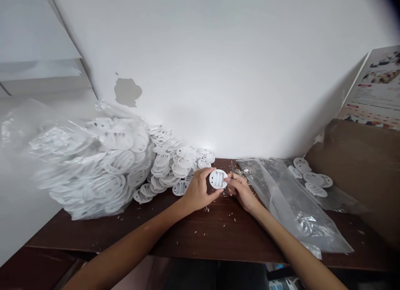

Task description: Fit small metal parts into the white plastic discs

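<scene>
A round white slotted disc (218, 179) is held up above the dark wooden table (215, 231). My left hand (200, 190) grips the disc's left side, thumb below and fingers above. At its right edge, the fingertips of my right hand (239, 188) touch the disc. A thin dark tool (232, 167) sticks up from the right hand's curled fingers; its lower part is hidden. Behind and left of the hands lies a heap of similar white discs (184, 161).
A large clear plastic bag (90, 169) full of white discs stands at the left. On the right lie a flat plastic bag (290, 202), several loose discs (313, 178) and a brown cardboard box (365, 169). Small white bits are scattered on the table; a white wall (225, 73) rises behind.
</scene>
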The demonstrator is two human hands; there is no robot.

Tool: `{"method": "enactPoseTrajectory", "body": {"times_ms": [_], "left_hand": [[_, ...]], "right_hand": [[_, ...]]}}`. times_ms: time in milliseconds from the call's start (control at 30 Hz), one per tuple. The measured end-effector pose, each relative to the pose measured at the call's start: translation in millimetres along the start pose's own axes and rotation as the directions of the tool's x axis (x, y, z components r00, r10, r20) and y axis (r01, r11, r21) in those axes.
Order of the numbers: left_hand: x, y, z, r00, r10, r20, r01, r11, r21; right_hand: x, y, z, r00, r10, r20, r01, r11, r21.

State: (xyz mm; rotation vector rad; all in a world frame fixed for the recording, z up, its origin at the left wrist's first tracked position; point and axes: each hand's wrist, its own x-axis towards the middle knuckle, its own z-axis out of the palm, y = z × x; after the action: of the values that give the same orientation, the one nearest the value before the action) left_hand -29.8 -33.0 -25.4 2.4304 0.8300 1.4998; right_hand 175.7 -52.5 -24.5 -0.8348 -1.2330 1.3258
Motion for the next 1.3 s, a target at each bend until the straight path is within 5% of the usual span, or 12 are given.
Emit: {"method": "enactPoseTrajectory", "body": {"times_ms": [167, 367, 900, 1300], "left_hand": [[-3, -4, -0.7, 0.995, 0.091, -0.043, -0.090, 0.996, 0.031], [-3, -3, -2.9, 0.994, 0.098, -0.039, -0.096, 0.994, 0.042], [-1, -9, -2.0, 0.998, 0.031, -0.057, -0.032, 0.999, -0.010], [5, -7, -12.4, 0.998, 0.068, -0.006, -0.067, 0.991, 0.120]], "right_hand": [[0, 3, 4, 0.993, 0.091, 0.070, -0.107, 0.955, 0.277], [1, 4, 6, 0.987, 0.116, 0.112, -0.151, 0.907, 0.392], [2, -2, 6, 0.982, 0.112, 0.154, -0.165, 0.904, 0.394], [3, 2, 5, 0.974, 0.117, 0.195, -0.198, 0.861, 0.469]]}}
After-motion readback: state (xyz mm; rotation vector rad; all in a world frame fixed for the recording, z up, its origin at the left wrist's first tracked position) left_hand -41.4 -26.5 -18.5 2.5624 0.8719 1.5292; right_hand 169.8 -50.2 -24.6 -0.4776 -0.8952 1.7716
